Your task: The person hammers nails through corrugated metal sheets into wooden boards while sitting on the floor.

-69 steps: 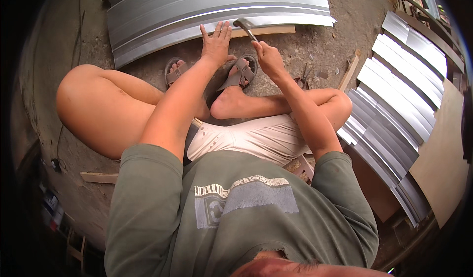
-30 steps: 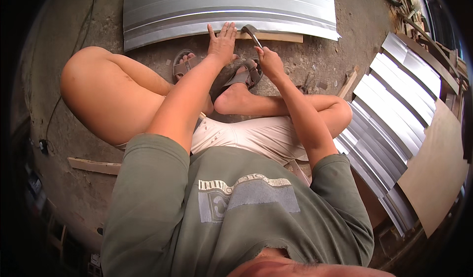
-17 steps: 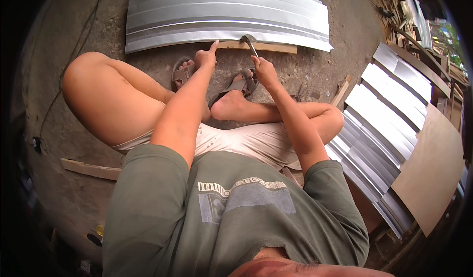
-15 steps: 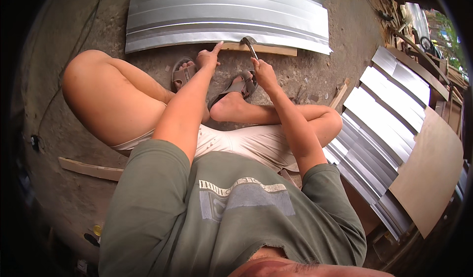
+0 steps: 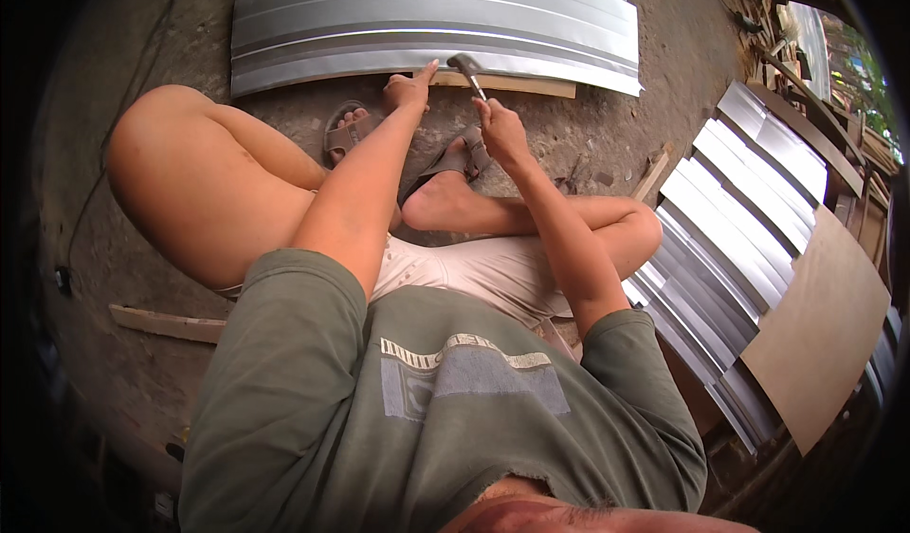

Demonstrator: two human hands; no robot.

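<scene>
My right hand grips hammer, head at eleven o'clock; left hand, probably steadying ribbed metal sheet over wooden batten, pinching or not: can't tell.

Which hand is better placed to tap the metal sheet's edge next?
Probably the right hand: it grips the hammer, whose head is by the metal sheet. The left hand, near the same edge, has no hammer.

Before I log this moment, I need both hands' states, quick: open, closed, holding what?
Left hand: at the near edge of the ribbed silver metal sheet; whether open or gripping cannot be told.
Right hand: closed, holding a dark-headed metal hammer.
</scene>
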